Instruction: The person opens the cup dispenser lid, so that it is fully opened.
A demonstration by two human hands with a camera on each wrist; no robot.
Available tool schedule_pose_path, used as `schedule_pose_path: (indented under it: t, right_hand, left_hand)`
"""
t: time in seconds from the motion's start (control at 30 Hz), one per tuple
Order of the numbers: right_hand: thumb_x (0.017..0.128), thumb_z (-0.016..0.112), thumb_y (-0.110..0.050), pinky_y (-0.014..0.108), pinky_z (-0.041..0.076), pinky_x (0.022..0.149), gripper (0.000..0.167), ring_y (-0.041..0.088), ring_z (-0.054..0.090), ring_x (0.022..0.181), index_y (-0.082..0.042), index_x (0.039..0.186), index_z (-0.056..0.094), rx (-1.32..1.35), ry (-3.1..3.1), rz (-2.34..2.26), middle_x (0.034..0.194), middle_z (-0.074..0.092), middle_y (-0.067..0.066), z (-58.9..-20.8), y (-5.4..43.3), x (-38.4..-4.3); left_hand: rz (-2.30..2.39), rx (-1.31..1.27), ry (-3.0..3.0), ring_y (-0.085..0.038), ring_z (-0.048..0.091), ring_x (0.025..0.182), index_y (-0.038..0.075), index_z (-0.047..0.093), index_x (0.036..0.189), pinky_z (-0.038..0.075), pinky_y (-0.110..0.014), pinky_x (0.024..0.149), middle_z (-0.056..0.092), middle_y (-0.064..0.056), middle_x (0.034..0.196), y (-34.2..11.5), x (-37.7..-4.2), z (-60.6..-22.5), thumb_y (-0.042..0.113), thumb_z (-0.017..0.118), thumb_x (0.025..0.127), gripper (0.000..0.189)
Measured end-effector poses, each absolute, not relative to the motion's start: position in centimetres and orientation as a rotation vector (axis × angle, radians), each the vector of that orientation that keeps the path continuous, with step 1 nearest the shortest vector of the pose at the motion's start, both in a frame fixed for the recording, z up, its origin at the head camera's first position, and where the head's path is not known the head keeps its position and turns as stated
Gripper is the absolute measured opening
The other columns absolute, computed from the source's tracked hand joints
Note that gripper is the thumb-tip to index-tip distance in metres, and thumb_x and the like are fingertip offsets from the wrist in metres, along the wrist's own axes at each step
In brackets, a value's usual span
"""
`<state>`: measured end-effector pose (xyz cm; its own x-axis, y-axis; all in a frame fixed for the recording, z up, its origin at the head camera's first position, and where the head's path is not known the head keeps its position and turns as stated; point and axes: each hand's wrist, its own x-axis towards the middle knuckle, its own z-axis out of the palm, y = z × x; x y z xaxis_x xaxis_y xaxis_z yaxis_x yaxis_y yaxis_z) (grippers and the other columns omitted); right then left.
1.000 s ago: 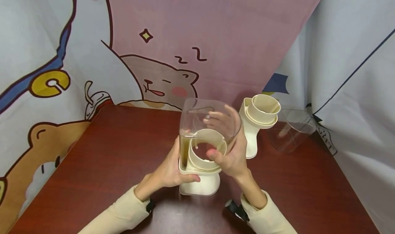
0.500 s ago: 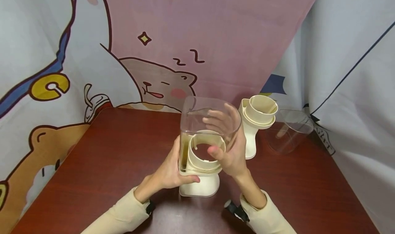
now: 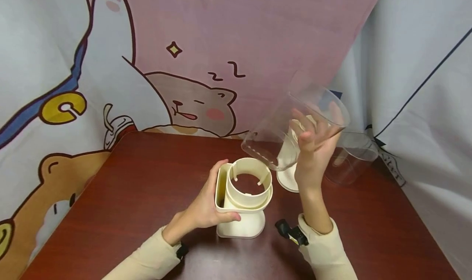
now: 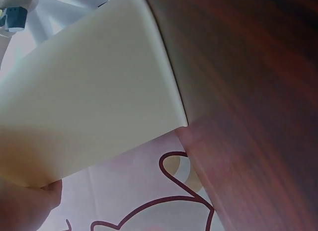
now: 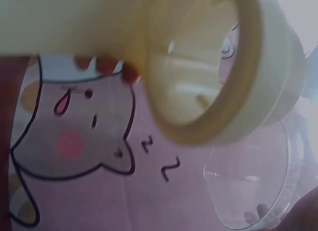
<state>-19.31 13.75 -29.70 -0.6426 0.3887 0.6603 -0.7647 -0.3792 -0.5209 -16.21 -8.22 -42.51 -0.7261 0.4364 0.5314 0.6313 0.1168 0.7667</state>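
A cream plastic stand (image 3: 241, 224) with a round collar on top stands upright on the table. My left hand (image 3: 206, 204) grips it from the left, thumb along the front; the far fingers are mostly hidden. Its smooth side fills much of the left wrist view, a cream wall (image 4: 94, 87). Up and right of the stand, my right hand (image 3: 315, 161) holds a clear plastic container (image 3: 267, 146), tilted and apart from the stand. In the right wrist view the stand's collar (image 5: 198, 134) is close, with the clear container (image 5: 246, 179) at lower right.
A second cream stand (image 3: 287, 179) is behind the right hand, partly covered. Further right, another clear container (image 3: 348, 167) sits near the edge of the dark red table (image 3: 147, 181). A printed curtain (image 3: 273, 38) hangs at the back and sides.
My right hand has lifted the clear container off the stand's top and moved it up and right, tilting it. My left hand still grips the stand in nearly the same place.
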Motion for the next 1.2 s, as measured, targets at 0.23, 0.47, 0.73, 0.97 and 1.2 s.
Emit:
schedule_pose_path:
  t: [0.23, 0.47, 0.73, 0.97, 1.2]
  right_hand:
    - [0.072, 0.089, -0.044, 0.033, 0.048, 0.103, 0.106, 0.035, 0.050, 0.128, -0.010, 0.148, 0.023, 0.485, -1.348, 2.014, 0.137, 0.048, 0.013, -31.1, 13.7, -20.7]
    - [0.086, 0.077, -0.019, 0.040, 0.039, 0.114, 0.095, 0.024, 0.044, 0.138, -0.016, 0.156, 0.012, 0.481, -1.680, 1.926, 0.149, 0.036, 0.010, -33.9, 12.9, -22.8]
    - [0.078, 0.085, -0.037, 0.047, 0.026, 0.121, 0.106, 0.023, 0.030, 0.146, -0.014, 0.158, 0.020, 0.138, -2.102, 1.554, 0.157, 0.030, 0.010, -39.1, 11.0, -25.2]
    - [0.072, 0.088, -0.048, 0.046, 0.033, 0.116, 0.107, 0.025, 0.038, 0.137, -0.016, 0.153, 0.026, -0.003, -2.157, 1.494, 0.146, 0.035, 0.012, -43.6, 10.9, -27.0]
    - [0.067, 0.091, -0.046, 0.048, 0.037, 0.112, 0.117, 0.031, 0.041, 0.133, -0.015, 0.155, 0.021, 0.038, -2.201, 1.403, 0.144, 0.034, 0.019, -44.5, 11.5, -27.6]
  left_hand:
    - [-1.647, -1.090, -2.200, -0.019, 0.051, 0.124, 0.012, 0.012, 0.156, 0.036, -0.027, 0.111, 0.049, -0.012, 0.139, -8.5, -16.0, -42.6, 0.024, 0.097, 0.058, 0.131]
    - [-1.630, -1.106, -2.175, -0.019, 0.051, 0.125, 0.010, 0.012, 0.156, 0.036, -0.028, 0.113, 0.050, -0.012, 0.139, -8.5, -15.9, -42.7, 0.039, 0.095, 0.063, 0.128]
    - [-1.601, -1.078, -2.211, -0.019, 0.051, 0.125, 0.011, 0.013, 0.156, 0.037, -0.030, 0.112, 0.051, -0.010, 0.138, -8.6, -15.7, -42.5, 0.037, 0.095, 0.062, 0.127]
    - [-1.595, -1.056, -2.263, -0.018, 0.051, 0.125, 0.014, 0.012, 0.156, 0.037, -0.031, 0.111, 0.050, -0.008, 0.138, -8.5, -15.6, -42.5, 0.027, 0.096, 0.059, 0.129]
    - [-1.595, -1.067, -2.230, -0.018, 0.051, 0.125, 0.012, 0.013, 0.156, 0.037, -0.029, 0.111, 0.050, -0.008, 0.138, -8.6, -15.5, -42.5, 0.032, 0.096, 0.061, 0.128]
